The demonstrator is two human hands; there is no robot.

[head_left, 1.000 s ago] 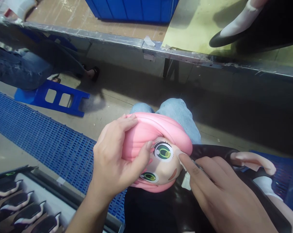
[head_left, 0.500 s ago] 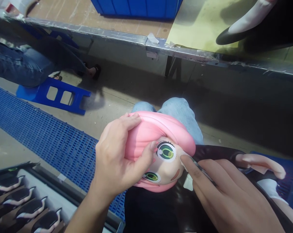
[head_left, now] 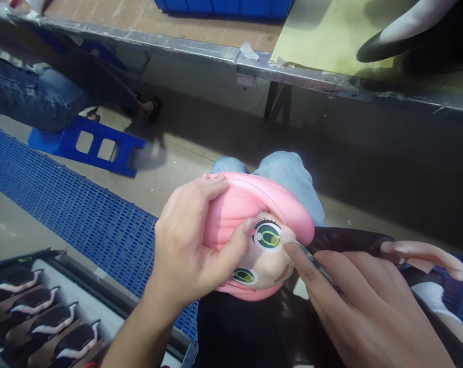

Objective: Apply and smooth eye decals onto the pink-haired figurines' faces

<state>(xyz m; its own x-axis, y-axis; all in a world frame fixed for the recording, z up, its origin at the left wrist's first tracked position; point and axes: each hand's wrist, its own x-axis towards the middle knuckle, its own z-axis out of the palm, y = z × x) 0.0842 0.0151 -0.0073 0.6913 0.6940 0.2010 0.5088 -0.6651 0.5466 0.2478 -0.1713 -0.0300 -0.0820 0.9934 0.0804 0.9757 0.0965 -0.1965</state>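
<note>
A doll (head_left: 268, 255) of smooth, glossy vinyl, with a rounded pink-haired head and large printed green eyes, is held near centre above the denim knees (head_left: 285, 171). The head is clasped by the left hand (head_left: 189, 250), its fingers (head_left: 210, 185) curled over the ridged hair. The right hand (head_left: 362, 306) lies on the shiny black dress (head_left: 239, 332), with the index fingertip on the cheek; whether anything is gripped cannot be told. A tray (head_left: 112, 296) of black moulded parts lies near left.

Surroundings: blue plastic stool (head_left: 53, 144), blue grid floor mat (head_left: 74, 214), co-worker's jeans-clad legs (head_left: 32, 97), metal-edged workbench (head_left: 201, 47) bearing a blue crate (head_left: 224, 5), tray (head_left: 134, 308) of black-and-white doll shoes (head_left: 68, 340).
</note>
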